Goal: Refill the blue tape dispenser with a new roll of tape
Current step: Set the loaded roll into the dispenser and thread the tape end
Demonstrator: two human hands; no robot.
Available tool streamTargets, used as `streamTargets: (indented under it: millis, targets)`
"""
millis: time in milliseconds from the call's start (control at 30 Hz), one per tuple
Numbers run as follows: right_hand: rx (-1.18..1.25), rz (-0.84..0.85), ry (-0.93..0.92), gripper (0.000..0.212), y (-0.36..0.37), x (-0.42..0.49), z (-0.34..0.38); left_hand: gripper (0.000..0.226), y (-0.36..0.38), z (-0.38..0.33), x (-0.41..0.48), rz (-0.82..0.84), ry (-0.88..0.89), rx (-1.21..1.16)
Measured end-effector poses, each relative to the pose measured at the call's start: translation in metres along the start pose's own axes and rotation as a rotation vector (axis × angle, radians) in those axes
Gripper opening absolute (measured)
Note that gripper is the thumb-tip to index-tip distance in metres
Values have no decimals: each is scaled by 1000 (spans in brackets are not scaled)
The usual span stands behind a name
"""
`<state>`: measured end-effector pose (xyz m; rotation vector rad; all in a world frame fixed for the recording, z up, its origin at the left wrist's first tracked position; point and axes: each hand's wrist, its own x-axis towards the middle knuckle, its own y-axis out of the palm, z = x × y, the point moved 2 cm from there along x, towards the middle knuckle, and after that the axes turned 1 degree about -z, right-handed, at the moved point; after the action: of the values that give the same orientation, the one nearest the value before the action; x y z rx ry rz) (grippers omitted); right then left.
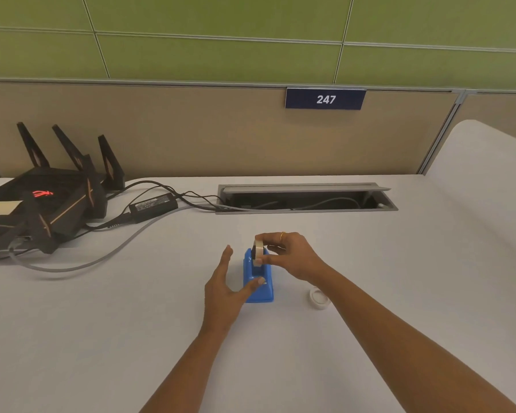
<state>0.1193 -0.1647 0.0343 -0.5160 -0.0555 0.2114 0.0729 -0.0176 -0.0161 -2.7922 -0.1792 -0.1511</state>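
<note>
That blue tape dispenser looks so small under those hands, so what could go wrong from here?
The right hand pinches the tape roll only at its rim above the blue tape dispenser, so it could slip or seat crooked. The left hand steadies the dispenser with little more than a thumb, so it might slide. The right forearm hangs near the spare ring and could brush it.

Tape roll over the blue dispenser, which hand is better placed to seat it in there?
Right. The right hand already pinches the tape roll directly above the blue dispenser. The left hand is open beside it, thumb on the dispenser, likely better used to steady it.
</note>
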Motion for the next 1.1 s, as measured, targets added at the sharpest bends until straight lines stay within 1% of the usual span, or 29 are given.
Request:
streamTargets:
  millis: [67,167,333,433,633,867,1100]
  targets:
    - [-58,7,-3,48,0,2,-2,85,2,1,1,77,2,4]
    - [-106,21,-20,46,2,4,-4,88,4,2,0,119,5,33]
    - [-157,35,-43,44,4,5,-5,98,9,-1,-4,204,123,111]
    - [-158,23,-37,45,6,6,-7,102,11,-1,-3,238,152,175]
    - [-180,16,-51,46,9,5,-11,104,13,2,0,237,150,227]
    - [-181,-20,-75,48,12,0,-14,93,12,4,0,216,202,227]
    - [-81,-47,-57,48,18,-4,-19,91,14,3,-1,221,202,210]
